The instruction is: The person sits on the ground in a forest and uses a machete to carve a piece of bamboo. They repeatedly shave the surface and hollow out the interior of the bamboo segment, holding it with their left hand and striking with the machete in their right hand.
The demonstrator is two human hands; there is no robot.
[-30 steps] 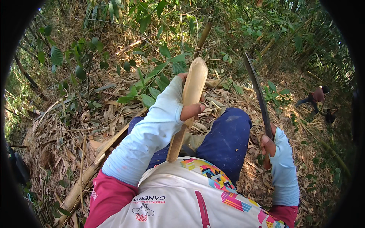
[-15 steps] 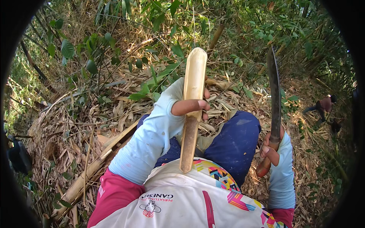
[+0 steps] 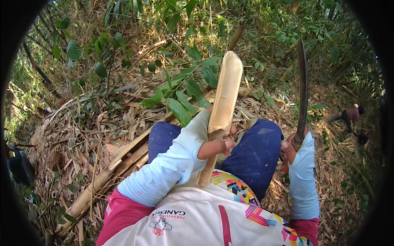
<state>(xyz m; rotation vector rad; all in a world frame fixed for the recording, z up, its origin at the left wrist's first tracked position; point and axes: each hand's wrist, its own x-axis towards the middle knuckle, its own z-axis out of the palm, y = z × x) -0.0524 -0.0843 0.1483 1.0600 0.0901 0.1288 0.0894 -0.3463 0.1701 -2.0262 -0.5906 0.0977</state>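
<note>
Bamboo split piece held upright over the lap, left hand clenched around it; right hand grips raised machete. Risk: a misjudged chop could hit the thumb.

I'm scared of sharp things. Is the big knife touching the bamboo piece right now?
No. The long knife is held up in the right hand, well apart from the split bamboo piece that the left hand grips.

right hand has swung the machete from a leftward tilt to upright.
</note>
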